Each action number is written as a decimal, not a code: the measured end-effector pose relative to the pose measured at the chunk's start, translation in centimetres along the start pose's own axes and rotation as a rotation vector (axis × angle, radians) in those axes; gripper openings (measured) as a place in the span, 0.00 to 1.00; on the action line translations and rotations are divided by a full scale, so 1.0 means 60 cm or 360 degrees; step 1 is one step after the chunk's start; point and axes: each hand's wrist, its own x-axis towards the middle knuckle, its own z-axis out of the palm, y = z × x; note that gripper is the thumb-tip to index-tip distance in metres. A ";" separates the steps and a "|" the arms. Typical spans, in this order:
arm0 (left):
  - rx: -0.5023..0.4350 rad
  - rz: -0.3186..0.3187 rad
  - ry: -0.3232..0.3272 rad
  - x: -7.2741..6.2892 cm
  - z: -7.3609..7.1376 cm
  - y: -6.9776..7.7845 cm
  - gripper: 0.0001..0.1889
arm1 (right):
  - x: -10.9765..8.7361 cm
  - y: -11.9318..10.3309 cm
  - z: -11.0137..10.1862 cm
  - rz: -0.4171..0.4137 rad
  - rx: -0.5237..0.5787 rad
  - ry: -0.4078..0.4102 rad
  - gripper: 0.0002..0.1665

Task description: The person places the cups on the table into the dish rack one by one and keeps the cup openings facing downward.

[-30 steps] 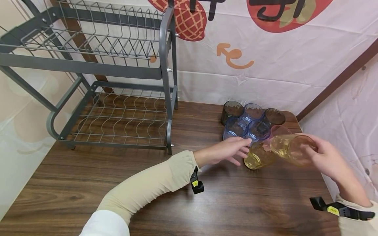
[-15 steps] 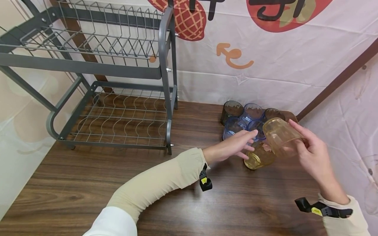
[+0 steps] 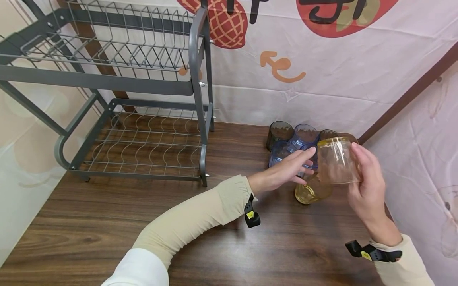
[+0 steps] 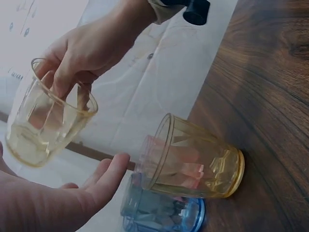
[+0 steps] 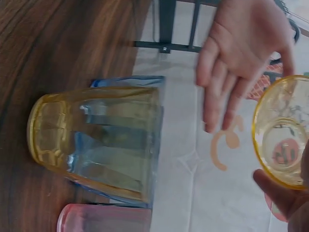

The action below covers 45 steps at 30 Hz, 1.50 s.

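Observation:
My right hand [image 3: 370, 186] grips a clear yellow glass [image 3: 336, 163] in the air, base upward and mouth tipped down. In the left wrist view its fingers reach in at the rim of this glass [image 4: 53, 116]. My left hand [image 3: 280, 171] is held just left of the glass, fingers stretched out and nothing in them. A second yellow glass [image 3: 307, 192] stands upright on the table below, partly hidden by the held one. Behind it are blue glasses [image 3: 304, 135], and a pink glass [image 5: 106, 220] shows in the right wrist view.
Dark grey glasses [image 3: 280, 131] stand among the blue ones near the back wall cloth [image 3: 247, 103]. A grey two-tier dish rack [image 3: 195, 89] occupies the left of the wooden table [image 3: 214, 246]. A brown post [image 3: 408, 93] rises at the right corner.
My right hand has moved left and turned the yellow glass from lying sideways to base up. My left hand has shifted slightly right and up, closer to it.

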 end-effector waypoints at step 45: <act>0.0056 0.0537 -0.0011 0.003 0.012 0.006 0.24 | -0.054 0.009 0.052 -0.0561 0.0137 -0.0241 0.52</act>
